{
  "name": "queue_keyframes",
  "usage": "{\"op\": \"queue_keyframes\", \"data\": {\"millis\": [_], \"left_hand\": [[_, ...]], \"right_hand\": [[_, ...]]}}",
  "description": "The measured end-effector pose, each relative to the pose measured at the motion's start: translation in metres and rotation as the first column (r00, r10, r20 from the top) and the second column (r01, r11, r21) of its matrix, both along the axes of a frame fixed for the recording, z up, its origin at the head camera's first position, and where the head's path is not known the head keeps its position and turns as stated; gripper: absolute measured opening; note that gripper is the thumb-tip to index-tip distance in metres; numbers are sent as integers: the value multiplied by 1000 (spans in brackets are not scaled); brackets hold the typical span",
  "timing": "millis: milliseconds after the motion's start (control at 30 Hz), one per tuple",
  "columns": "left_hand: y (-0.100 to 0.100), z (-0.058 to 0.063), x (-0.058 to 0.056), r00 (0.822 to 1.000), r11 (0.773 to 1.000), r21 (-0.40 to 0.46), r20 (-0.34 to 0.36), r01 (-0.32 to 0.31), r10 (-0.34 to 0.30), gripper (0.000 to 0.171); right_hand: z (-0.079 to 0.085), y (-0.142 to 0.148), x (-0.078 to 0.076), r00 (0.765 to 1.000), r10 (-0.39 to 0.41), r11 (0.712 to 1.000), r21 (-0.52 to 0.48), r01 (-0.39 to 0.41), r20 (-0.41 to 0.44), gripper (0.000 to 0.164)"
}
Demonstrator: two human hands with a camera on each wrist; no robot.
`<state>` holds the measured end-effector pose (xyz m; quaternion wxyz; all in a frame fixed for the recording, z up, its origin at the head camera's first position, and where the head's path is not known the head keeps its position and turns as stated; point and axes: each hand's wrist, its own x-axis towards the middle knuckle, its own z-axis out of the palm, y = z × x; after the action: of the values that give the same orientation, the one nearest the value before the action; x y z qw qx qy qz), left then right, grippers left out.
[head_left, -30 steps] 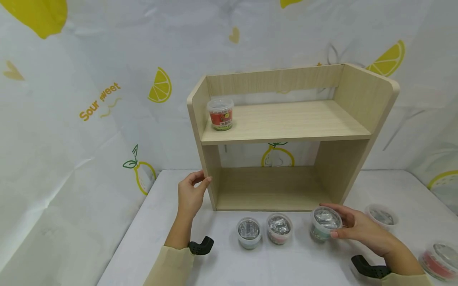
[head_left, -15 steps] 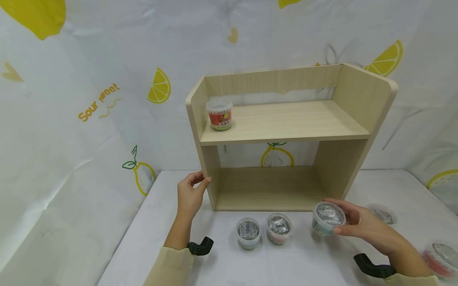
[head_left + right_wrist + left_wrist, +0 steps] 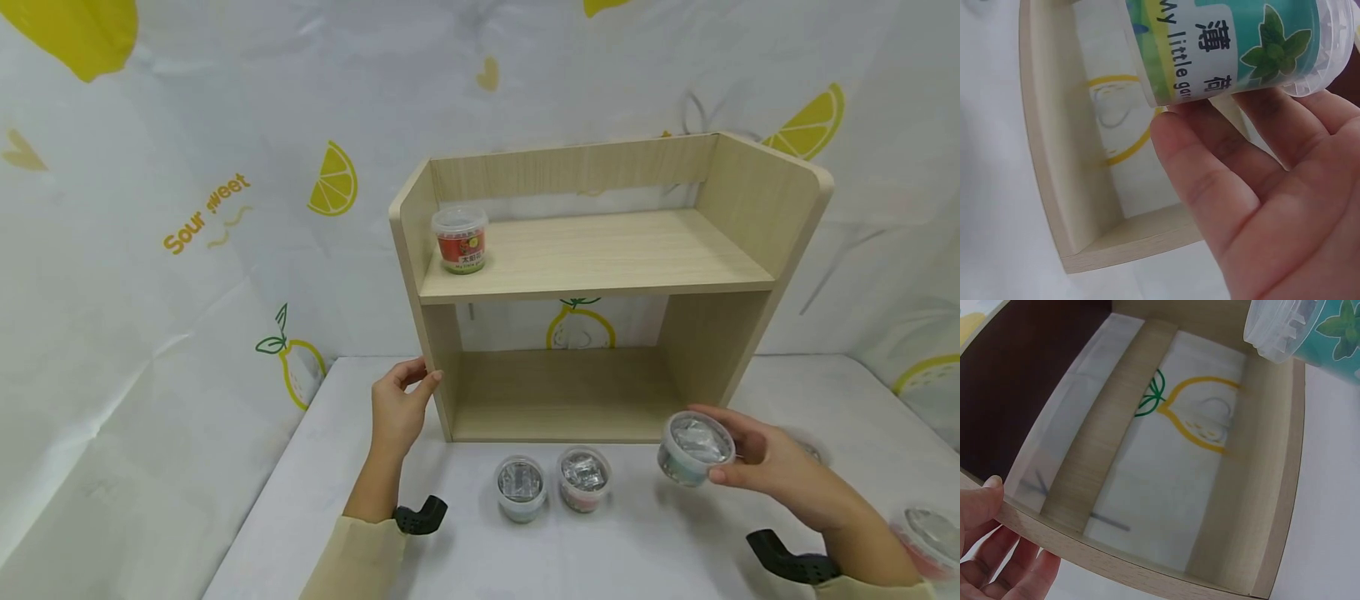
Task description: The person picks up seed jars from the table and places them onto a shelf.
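My right hand [image 3: 780, 467] holds a clear plastic tub [image 3: 696, 448] by its side, lifted off the table in front of the shelf's lower right corner. In the right wrist view, the tub [image 3: 1229, 47] shows a teal label with green leaves and the words "My little". My left hand [image 3: 401, 408] pinches the left side panel of a two-level wooden shelf [image 3: 592, 254]; the left wrist view has the thumb [image 3: 991, 484] on one face of the panel and the fingers on the other. A tub with a red label [image 3: 461, 242] stands on the upper level, far left.
Two lidded tubs, one pale [image 3: 521, 490] and one pinkish [image 3: 584, 480], stand on the white table [image 3: 600, 558] before the shelf. A pink-red tub [image 3: 930, 537] sits at the right edge; another is mostly hidden behind my right hand. A lemon-print cloth [image 3: 225, 100] hangs behind.
My right hand has raised the teal-labelled tub from near the table and moved it slightly right and toward the shelf. My left hand has stayed on the side panel.
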<state>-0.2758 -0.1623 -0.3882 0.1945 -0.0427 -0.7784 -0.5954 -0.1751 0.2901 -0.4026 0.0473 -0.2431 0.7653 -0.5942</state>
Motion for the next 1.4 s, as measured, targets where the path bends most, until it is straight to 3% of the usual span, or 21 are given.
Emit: {"op": "queue_keyframes", "data": {"millis": [300, 633, 967, 1233, 1400], "left_hand": [[-1, 0, 0, 1000, 1000, -2, -11, 1, -1, 30], [-3, 0, -2, 1000, 1000, -4, -9, 0, 0, 29], [-3, 1, -1, 1000, 1000, 7, -3, 3, -3, 29], [-3, 1, -2, 1000, 1000, 12, -6, 5, -5, 28], [-1, -1, -3, 1000, 1000, 22, -10, 17, -17, 28]], "right_hand": [[14, -6, 6, 995, -59, 998, 25, 61, -76, 67], [18, -5, 7, 991, -36, 996, -90, 24, -128, 69], [19, -5, 8, 981, -97, 973, -222, 59, -166, 68], [22, -6, 11, 970, -214, 946, -271, 176, -117, 59], [24, -10, 15, 964, -241, 932, -304, 197, -112, 55]]}}
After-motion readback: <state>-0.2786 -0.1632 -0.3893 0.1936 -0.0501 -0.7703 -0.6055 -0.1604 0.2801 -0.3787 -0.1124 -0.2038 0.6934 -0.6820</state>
